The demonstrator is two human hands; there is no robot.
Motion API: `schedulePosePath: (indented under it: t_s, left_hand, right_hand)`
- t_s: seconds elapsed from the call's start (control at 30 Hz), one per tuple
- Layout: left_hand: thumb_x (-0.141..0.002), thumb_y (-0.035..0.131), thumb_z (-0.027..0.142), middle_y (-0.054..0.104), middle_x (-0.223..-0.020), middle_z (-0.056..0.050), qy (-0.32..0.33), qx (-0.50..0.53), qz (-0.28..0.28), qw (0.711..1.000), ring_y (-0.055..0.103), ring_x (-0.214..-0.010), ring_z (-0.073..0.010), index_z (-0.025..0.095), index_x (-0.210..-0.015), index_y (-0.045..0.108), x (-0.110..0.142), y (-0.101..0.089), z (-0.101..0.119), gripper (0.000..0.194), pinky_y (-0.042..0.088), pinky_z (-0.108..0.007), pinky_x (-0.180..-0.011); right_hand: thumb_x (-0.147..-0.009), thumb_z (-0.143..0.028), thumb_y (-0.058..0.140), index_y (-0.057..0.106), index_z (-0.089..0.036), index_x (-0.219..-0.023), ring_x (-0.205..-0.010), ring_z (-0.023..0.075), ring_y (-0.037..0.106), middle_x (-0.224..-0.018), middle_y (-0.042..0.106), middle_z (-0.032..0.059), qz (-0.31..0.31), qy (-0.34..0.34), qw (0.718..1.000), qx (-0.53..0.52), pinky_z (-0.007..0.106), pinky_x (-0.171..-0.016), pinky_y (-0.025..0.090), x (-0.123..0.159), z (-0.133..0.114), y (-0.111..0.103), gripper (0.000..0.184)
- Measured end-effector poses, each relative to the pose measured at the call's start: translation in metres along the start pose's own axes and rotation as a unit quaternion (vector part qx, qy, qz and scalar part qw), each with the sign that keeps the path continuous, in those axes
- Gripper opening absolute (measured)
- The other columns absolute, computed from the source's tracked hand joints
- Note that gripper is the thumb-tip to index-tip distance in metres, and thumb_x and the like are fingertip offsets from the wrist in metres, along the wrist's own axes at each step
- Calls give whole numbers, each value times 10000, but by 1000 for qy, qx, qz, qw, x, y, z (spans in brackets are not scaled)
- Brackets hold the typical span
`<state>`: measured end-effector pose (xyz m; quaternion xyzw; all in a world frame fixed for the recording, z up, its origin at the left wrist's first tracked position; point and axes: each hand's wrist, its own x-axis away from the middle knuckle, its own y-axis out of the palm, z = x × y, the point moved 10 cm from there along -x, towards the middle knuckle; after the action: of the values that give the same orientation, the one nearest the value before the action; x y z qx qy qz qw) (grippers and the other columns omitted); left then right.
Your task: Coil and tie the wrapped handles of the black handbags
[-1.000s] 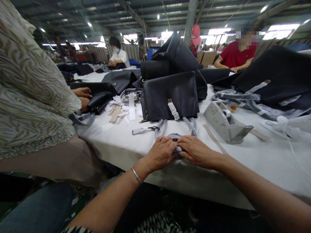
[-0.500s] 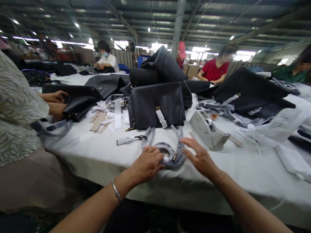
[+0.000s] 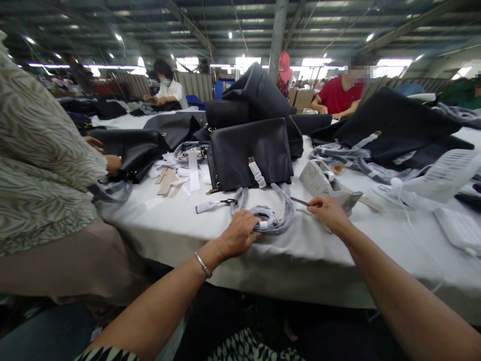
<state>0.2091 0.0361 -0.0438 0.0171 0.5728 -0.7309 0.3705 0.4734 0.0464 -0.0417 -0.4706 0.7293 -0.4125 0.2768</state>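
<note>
My left hand (image 3: 240,230) is closed on the near left side of a coiled bag strap (image 3: 276,228) wrapped in clear plastic, with gold hardware and a white band around it. Behind the coil stands a black handbag (image 3: 250,155), its plastic-wrapped handles (image 3: 287,200) hanging onto the table towards me. A white-wrapped tag (image 3: 206,206) lies left of the handles. To the right, my right hand (image 3: 327,210) pinches the end of a thin, dark, flat strip (image 3: 299,201), which points left at the handles. What the strip is made of, I cannot tell.
A grey tape dispenser (image 3: 319,180) stands behind my right hand, with a white fan (image 3: 439,180) farther right. Paper and card scraps (image 3: 173,178) lie left of the handbag. More black bags (image 3: 398,130) fill the table. A co-worker (image 3: 45,150) stands close on the left.
My right hand has moved right, away from the coil, and has taken hold of the thin strip. My left hand stays on the coiled strap. The camera view has shifted slightly.
</note>
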Motion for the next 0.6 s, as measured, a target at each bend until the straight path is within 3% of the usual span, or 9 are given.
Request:
schedulePosePath:
  t_s: [0.07,0.17,0.23,0.33,0.5,0.6]
  left_hand:
    - [-875,558,319,599,-913,-77,-37,78,43,995,505,-904,-225,151,-970,607,2,-10,-12,199,419,-377,-851]
    - [-875,541,362,579,-886,-49,-103,173,92,975,515,-874,-201,154,-980,615,6,-22,-31,244,439,-350,-828]
    - [-866,543,392,565,-862,-33,-142,208,103,962,519,-847,-189,151,-983,620,9,-24,-40,279,445,-337,-811]
    - [-856,544,428,553,-838,-22,-165,223,91,957,515,-815,-179,150,-956,624,10,-21,-44,307,441,-323,-790]
    - [-853,555,442,584,-877,-38,-108,194,79,972,515,-881,-202,165,-976,639,7,-20,-30,315,425,-348,-836]
    - [-856,564,428,602,-876,-53,-78,165,88,979,512,-876,-210,168,-996,642,7,-21,-23,305,419,-360,-833]
  right_hand:
    - [-766,-332,550,605,-154,-891,-593,128,544,-705,616,17,-12,-6,992,-123,251,-579,431,20,-11,2,224]
    - [-718,-412,586,578,-158,-841,-502,93,462,-616,556,-28,-117,4,949,-293,217,-482,358,62,-27,29,282]
    - [-682,-401,616,577,-158,-805,-490,87,448,-591,546,-36,-194,17,929,-313,208,-466,338,92,-36,53,275]
    - [-673,-323,610,582,-159,-752,-486,86,448,-562,542,-38,-231,27,926,-299,205,-465,335,118,-43,74,185]
    - [-667,-198,576,628,-147,-713,-471,100,460,-503,532,-34,-212,-14,947,-240,215,-465,356,101,-73,82,87]
    - [-658,-195,608,670,-147,-761,-570,138,549,-581,615,-6,-198,-63,948,-240,240,-540,442,80,-100,81,129]
